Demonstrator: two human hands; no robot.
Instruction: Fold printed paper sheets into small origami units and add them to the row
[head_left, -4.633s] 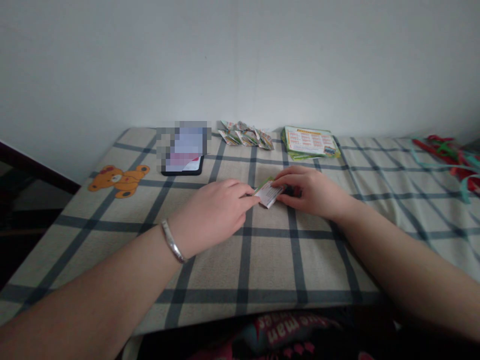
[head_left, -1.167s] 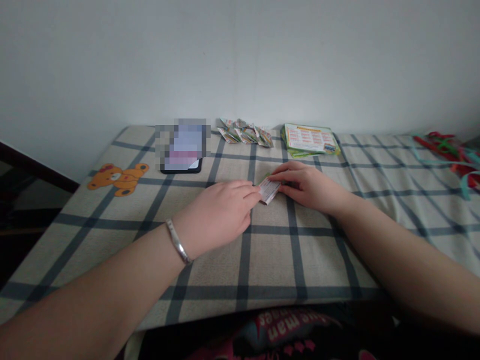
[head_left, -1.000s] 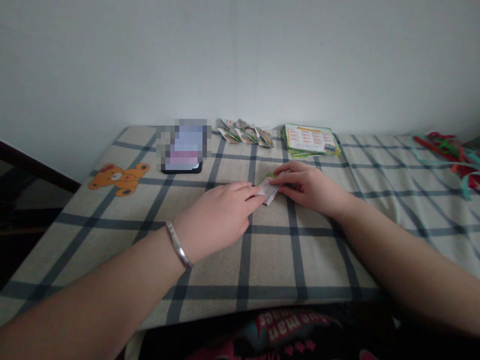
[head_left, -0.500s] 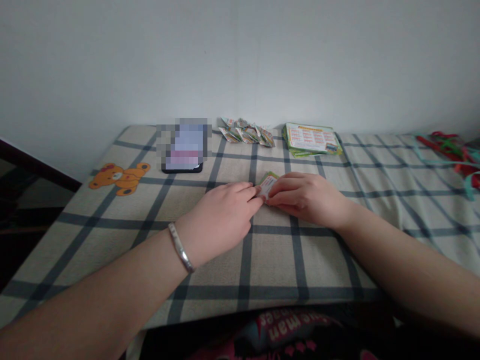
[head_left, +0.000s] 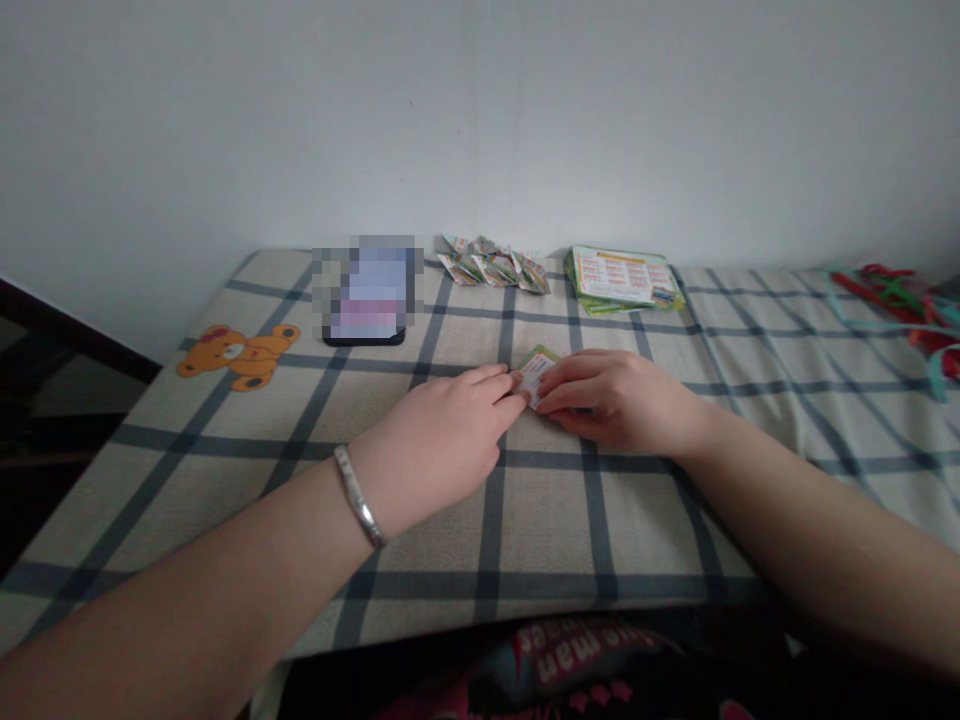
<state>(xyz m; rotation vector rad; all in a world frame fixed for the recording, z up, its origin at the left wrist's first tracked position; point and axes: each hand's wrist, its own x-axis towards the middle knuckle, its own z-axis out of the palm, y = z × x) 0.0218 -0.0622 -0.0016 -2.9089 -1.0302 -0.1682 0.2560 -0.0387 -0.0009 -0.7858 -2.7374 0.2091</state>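
The head view shows both hands meeting over the desk (head_left: 435, 560), which is covered in a checked cloth (head_left: 645, 540). Straight beyond the hands, near the wall (head_left: 300, 130), lies a cluster of small crumpled or folded printed pieces (head_left: 495, 268), set close together. Beyond the right hand (head_left: 630, 395) sits a stack of cards (head_left: 626, 277), slightly fanned, green at the edges, the top one white with red print. Well off to the right of both hands is a loose heap of ribbons (head_left: 900, 300) in red, green and teal.

Beyond the left hand (head_left: 442, 430) lies a phone (head_left: 367, 300), its screen pixelated; farther left is a flat orange bear figure (head_left: 236, 355). A silver bracelet (head_left: 358, 498) circles the left wrist. These things all lie apart from the hands; only the fingers stand in the way, hiding part of the small paper (head_left: 538, 370).

That paper is between the two hands, at the fingertips — white with tiny print, a green strip along its far edge. The left hand pinches its left side; the right hand has its fingers bent closely over the right side — both are holding it.
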